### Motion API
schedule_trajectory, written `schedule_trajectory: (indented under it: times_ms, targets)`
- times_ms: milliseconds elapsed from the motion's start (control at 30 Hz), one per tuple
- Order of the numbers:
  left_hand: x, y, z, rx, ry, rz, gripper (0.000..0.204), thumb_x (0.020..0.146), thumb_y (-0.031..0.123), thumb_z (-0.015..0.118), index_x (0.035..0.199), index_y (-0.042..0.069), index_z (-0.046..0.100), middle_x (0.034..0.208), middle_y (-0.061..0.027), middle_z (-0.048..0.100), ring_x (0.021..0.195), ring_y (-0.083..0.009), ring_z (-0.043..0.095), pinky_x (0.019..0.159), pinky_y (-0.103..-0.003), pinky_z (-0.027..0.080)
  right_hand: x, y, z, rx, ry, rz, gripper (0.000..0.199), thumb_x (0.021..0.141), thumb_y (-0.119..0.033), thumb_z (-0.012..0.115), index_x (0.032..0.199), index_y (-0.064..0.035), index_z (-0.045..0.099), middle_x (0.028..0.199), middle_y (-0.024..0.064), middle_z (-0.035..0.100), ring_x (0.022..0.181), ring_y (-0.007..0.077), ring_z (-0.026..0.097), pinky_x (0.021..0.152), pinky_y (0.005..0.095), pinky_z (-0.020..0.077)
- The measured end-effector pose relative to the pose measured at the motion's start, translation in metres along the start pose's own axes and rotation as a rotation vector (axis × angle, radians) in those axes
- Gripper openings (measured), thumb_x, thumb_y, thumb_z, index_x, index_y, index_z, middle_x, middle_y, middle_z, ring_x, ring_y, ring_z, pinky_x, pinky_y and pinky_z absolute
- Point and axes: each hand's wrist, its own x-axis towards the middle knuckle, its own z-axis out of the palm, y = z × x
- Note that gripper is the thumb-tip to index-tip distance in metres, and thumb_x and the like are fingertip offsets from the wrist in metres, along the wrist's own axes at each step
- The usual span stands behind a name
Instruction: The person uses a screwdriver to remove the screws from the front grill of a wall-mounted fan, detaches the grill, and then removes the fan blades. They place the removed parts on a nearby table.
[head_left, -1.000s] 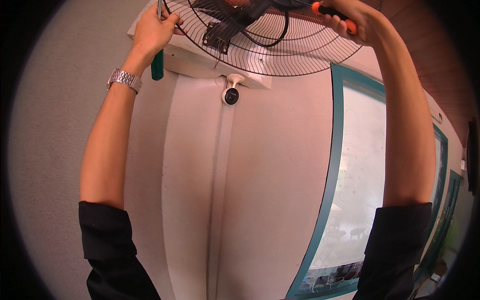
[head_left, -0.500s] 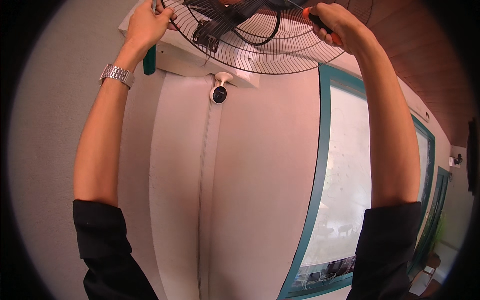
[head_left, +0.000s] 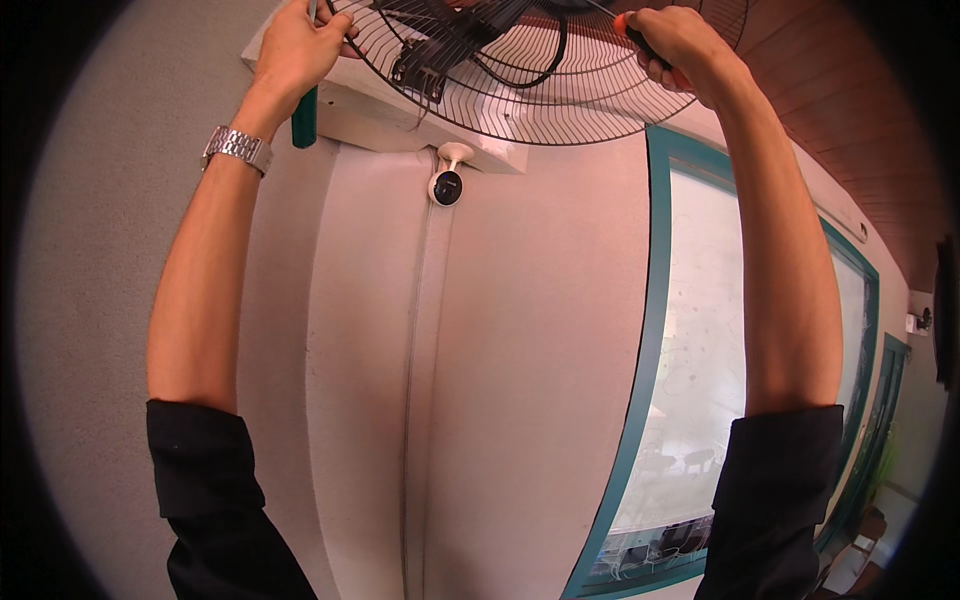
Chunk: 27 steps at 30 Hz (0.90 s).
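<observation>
Overhead at the top edge is a black wire fan guard point(head_left: 560, 115), with the fan's dark mount and motor parts point(head_left: 425, 65) showing through it. My left hand point(head_left: 300, 45) is closed at the guard's left rim, with its fingertips at the wire. It also holds a green-handled tool point(head_left: 304, 120); the handle hangs below the palm and a bit of metal shows above. My right hand point(head_left: 685, 50) grips an orange-and-black screwdriver point(head_left: 640, 40) at the guard's right side. Its thin shaft points up and left toward the fan's centre, where the tip is hard to make out.
A small white camera with a black front point(head_left: 447, 187) hangs under a pale ledge point(head_left: 400, 130). A cable channel point(head_left: 425, 350) runs down the wall below it. To the right are a green-framed window point(head_left: 650, 300) and a brown ceiling point(head_left: 850, 130).
The wall, fan and ledge have shifted slightly right in view. Both hands keep their grips, and the screwdriver stays pointed at the fan's centre.
</observation>
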Motion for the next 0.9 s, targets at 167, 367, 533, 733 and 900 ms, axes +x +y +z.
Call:
schedule_trajectory:
  times_ms: [167,367,533,733,900]
  targets:
    - [0.003,-0.002,0.005,-0.002,0.002,0.016,0.018,0.092,0.0,0.055,0.11,-0.001,0.06,0.084,-0.009,0.069,0.074,-0.0173,0.069,0.069,-0.033,0.058,0.027,0.015,-0.011,-1.077,0.031,-0.632,0.033,0.09,-0.017,0.06,0.07,0.0071,0.068,0.061,0.022,0.066,0.055,0.027,0.068,0.052,0.0384,0.0557]
    - [0.002,0.002,0.0,0.01,-0.007,0.007,0.015,0.092,0.0,0.055,0.106,-0.001,0.061,0.084,-0.0094,0.069,0.074,-0.0169,0.068,0.069,-0.033,0.058,0.001,-0.028,-0.017,-0.708,0.392,-0.198,0.044,0.084,-0.039,0.071,0.086,0.0049,0.074,0.087,0.0248,0.073,0.079,0.0352,0.074,0.071,0.0456,0.0591]
    - [0.006,-0.005,0.003,-0.046,0.035,-0.004,0.015,0.092,0.002,0.055,0.105,0.0,0.061,0.083,-0.0091,0.07,0.072,-0.0169,0.069,0.068,-0.034,0.057,0.004,-0.022,-0.011,-0.968,0.562,-0.476,0.024,0.085,-0.022,0.061,0.078,-0.0018,0.073,0.084,0.0216,0.073,0.081,0.0355,0.074,0.07,0.046,0.0586]
    - [0.019,-0.03,-0.004,0.129,-0.071,-0.033,0.016,0.101,0.02,0.057,0.094,0.006,0.056,0.1,-0.0126,0.075,0.086,-0.0186,0.076,0.08,-0.032,0.057,-0.016,-0.029,-0.008,-0.971,0.282,-0.424,0.019,0.077,-0.013,0.061,0.072,0.0015,0.071,0.079,0.0249,0.071,0.08,0.0387,0.073,0.069,0.0469,0.0589]
    - [0.013,-0.022,0.002,0.14,-0.043,-0.05,0.015,0.097,0.018,0.058,0.088,0.007,0.054,0.093,-0.0114,0.075,0.081,-0.0169,0.076,0.07,-0.031,0.056,-0.007,-0.012,-0.015,-0.954,0.218,-0.576,0.013,0.073,-0.008,0.065,0.076,0.0029,0.071,0.08,0.0262,0.07,0.081,0.0407,0.072,0.072,0.0477,0.0596]
